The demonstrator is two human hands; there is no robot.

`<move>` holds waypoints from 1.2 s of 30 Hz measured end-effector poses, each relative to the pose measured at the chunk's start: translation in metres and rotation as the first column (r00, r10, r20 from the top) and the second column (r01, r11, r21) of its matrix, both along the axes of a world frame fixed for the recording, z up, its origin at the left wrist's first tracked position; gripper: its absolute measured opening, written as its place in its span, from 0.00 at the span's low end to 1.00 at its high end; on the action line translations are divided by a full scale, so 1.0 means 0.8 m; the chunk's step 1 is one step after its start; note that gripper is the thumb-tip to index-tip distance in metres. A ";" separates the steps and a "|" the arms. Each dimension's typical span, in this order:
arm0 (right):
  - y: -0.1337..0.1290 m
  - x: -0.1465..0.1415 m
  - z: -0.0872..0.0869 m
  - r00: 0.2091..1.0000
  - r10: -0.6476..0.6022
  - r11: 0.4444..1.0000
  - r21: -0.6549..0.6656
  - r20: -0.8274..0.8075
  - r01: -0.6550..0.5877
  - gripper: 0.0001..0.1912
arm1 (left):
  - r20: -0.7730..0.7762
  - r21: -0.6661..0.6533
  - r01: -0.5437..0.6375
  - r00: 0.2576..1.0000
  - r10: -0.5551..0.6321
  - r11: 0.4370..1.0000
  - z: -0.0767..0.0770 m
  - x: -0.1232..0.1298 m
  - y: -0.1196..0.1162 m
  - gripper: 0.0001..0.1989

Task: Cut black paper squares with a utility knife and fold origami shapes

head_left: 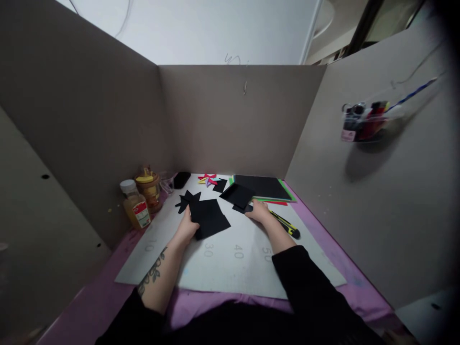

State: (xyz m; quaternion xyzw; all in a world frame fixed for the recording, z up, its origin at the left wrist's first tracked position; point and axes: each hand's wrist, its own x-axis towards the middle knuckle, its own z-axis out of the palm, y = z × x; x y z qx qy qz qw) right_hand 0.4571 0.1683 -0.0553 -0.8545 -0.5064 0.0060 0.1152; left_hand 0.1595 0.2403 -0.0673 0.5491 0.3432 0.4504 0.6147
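Paper folding looks partly done: one colourful star sits finished at centre top. Left hand pinches a black sheet mid-frame, right hand lies flat, fingers on a smaller black square. Stack of sheets waits unused.

A flat black paper sheet is lying tilted near the cutting mat's far left edge, while smaller black paper squares are overlapping toward its far right edge.

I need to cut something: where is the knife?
In the head view, the knife lies on the mat, just right of the right hand.
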 end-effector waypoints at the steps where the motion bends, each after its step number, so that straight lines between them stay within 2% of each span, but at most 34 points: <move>1: -0.001 0.001 0.003 1.000 0.007 1.000 -0.010 -0.004 -0.007 0.31 | 0.011 -0.021 0.022 1.000 -0.021 1.000 0.003 0.001 -0.002 0.49; 3: -0.008 0.002 0.013 0.998 0.037 0.999 -0.017 -0.046 -0.038 0.23 | 0.028 -0.060 0.007 1.000 -0.005 0.998 0.009 0.001 -0.005 0.48; 6: -0.026 0.000 0.033 0.987 0.106 0.994 -0.015 -0.121 -0.109 0.08 | 0.040 -0.052 -0.073 0.996 0.075 0.996 0.013 0.001 -0.003 0.39; 8: -0.038 -0.013 0.046 0.966 0.202 0.979 0.031 -0.164 -0.200 0.08 | 0.014 -0.017 -0.095 0.995 0.095 0.995 0.014 0.002 -0.002 0.33; 9: -0.042 -0.025 0.052 0.934 0.298 0.954 0.086 -0.195 -0.287 0.09 | 0.006 -0.001 -0.092 0.996 0.092 0.996 0.014 0.003 -0.002 0.31; 11: -0.043 -0.057 0.057 0.814 0.518 0.855 0.177 -0.262 -0.487 0.10 | 0.025 0.003 -0.052 0.998 0.051 0.999 0.016 0.006 -0.006 0.28; 12: -0.041 -0.076 0.057 0.766 0.587 0.809 0.187 -0.260 -0.557 0.10 | 0.056 -0.006 -0.008 0.998 0.009 1.000 0.017 0.007 -0.009 0.27; 13: -0.038 -0.094 0.056 0.761 0.613 0.790 0.194 -0.212 -0.582 0.10 | 0.094 -0.016 0.048 0.995 -0.046 0.999 0.019 0.009 -0.013 0.27; 16: -0.028 -0.136 0.048 0.816 0.577 0.807 0.183 -0.040 -0.562 0.10 | 0.164 0.002 0.218 0.963 -0.216 0.976 0.021 0.012 -0.022 0.30; 18: -0.025 -0.145 0.043 0.826 0.563 0.801 0.238 0.007 -0.549 0.11 | 0.137 0.056 0.231 0.962 -0.237 0.971 0.021 0.013 -0.026 0.32; 19: -0.025 -0.143 0.041 0.841 0.541 0.799 0.307 0.009 -0.517 0.13 | 0.115 0.086 0.209 0.969 -0.218 0.974 0.021 0.014 -0.027 0.32; 21: -0.028 -0.131 0.037 0.898 0.437 0.800 0.481 -0.056 -0.359 0.25 | 0.083 0.142 0.163 0.981 -0.176 0.976 0.023 0.015 -0.027 0.33; 22: -0.029 -0.123 0.034 0.912 0.385 0.799 0.545 -0.140 -0.253 0.30 | 0.068 0.163 0.153 0.984 -0.166 0.975 0.025 0.016 -0.027 0.33; 23: -0.030 -0.114 0.030 0.901 0.354 0.806 0.570 -0.252 -0.158 0.32 | 0.051 0.184 0.153 0.985 -0.165 0.971 0.027 0.016 -0.026 0.32; 25: -0.029 -0.099 0.021 0.801 0.369 0.840 0.539 -0.471 -0.069 0.25 | 0.012 0.233 0.154 0.987 -0.162 0.960 0.030 0.016 -0.025 0.32; 27: -0.026 -0.090 0.010 0.680 0.421 0.855 0.513 -0.600 -0.076 0.14 | -0.024 0.273 0.144 0.989 -0.143 0.951 0.029 0.016 -0.022 0.31; 29: -0.025 -0.087 0.000 0.618 0.463 0.843 0.532 -0.636 -0.084 0.10 | -0.068 0.278 0.143 0.989 -0.129 0.950 0.022 0.014 -0.017 0.31; 33: -0.028 -0.091 -0.007 0.614 0.459 0.850 0.519 -0.642 -0.092 0.08 | -0.205 0.183 0.172 0.970 -0.133 0.968 0.004 0.007 -0.007 0.26; 36: -0.030 -0.092 -0.008 0.652 0.423 0.857 0.511 -0.629 -0.064 0.07 | -0.340 0.273 0.155 0.939 -0.056 0.949 0.001 0.000 -0.002 0.16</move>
